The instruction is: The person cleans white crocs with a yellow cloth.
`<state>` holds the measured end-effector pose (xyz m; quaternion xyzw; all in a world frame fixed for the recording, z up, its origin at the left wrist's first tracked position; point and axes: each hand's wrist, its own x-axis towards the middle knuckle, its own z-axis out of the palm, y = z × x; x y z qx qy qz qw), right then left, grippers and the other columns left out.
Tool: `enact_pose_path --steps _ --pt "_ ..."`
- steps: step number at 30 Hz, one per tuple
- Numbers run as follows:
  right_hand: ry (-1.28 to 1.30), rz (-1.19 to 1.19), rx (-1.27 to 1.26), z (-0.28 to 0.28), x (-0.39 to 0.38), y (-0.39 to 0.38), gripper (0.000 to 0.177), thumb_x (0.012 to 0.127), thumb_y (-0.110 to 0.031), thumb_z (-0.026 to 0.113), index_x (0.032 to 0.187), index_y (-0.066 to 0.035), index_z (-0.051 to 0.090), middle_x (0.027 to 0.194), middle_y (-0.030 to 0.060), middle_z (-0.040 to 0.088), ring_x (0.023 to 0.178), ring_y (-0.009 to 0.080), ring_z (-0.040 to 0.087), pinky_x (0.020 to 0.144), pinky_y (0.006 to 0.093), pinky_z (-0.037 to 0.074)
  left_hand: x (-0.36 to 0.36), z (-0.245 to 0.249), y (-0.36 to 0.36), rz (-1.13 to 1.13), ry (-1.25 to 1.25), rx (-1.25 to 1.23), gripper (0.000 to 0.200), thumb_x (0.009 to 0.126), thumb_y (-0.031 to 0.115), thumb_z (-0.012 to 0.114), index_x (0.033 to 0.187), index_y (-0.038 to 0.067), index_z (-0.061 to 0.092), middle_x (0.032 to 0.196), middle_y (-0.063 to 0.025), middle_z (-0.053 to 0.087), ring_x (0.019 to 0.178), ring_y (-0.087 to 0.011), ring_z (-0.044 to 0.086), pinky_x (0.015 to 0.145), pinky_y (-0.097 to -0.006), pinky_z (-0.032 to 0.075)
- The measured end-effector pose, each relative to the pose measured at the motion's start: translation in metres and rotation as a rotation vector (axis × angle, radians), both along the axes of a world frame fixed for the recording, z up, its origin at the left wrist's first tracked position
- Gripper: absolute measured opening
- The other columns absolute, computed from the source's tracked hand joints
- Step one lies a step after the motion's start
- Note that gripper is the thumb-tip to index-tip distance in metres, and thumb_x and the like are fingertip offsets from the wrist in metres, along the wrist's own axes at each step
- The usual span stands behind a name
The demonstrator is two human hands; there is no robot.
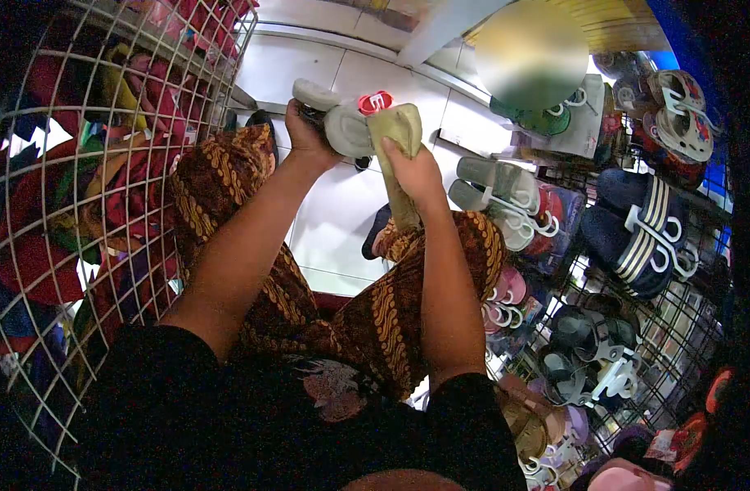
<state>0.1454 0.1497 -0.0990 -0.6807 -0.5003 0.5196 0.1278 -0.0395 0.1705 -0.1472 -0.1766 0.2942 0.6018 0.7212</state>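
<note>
My left hand is closed around a pair of pale grey-white sandals, held up in front of my knees. One sandal sits above and left of the other, and a dark part shows near my fingers. A red tag with white lettering is beside the sandals' upper right edge. My right hand grips a yellowish cloth with the thumb on top. The cloth touches or overlaps the right sandal's edge, and its tail hangs down towards my knee. Fingers behind both items are hidden.
A wire grid with colourful goods stands close on my left. On the right, racks hold several hanging sandals, including a navy striped pair and grey ones. White floor tiles lie below. A person's blurred head is at the upper right.
</note>
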Motion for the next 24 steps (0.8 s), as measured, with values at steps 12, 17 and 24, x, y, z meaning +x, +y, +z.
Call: enact_pose_path --steps 12,17,24 --pt "0.131 0.001 -0.197 0.014 0.007 0.005 0.067 0.081 -0.055 0.067 0.109 0.006 0.066 0.088 0.0150 0.069 0.076 0.0215 0.065 0.071 0.0352 0.052 -0.005 -0.006 0.004 -0.077 0.044 0.009 0.058 0.084 0.063 0.036 0.110 0.017 0.060 0.113 -0.0085 0.060 0.109 -0.0322 0.058 0.097 -0.0517 0.045" --pt "-0.353 -0.048 -0.047 -0.016 0.025 0.003 0.067 0.080 -0.056 0.067 0.111 0.003 0.065 0.095 0.0209 0.070 0.084 0.0306 0.070 0.073 0.0400 0.054 -0.017 -0.047 0.001 -0.147 0.243 0.302 0.054 0.085 0.062 0.038 0.104 0.017 0.061 0.108 -0.0067 0.062 0.102 -0.0291 0.059 0.092 -0.0498 0.047" --pt "-0.171 0.048 0.070 -0.062 0.027 0.003 0.046 0.080 -0.033 0.067 0.111 0.000 0.065 0.094 0.0187 0.070 0.083 0.0289 0.068 0.077 0.0377 0.053 -0.016 -0.002 0.004 -0.274 0.169 0.014 0.055 0.087 0.062 0.039 0.107 0.017 0.063 0.108 -0.0065 0.063 0.101 -0.0284 0.060 0.091 -0.0487 0.048"
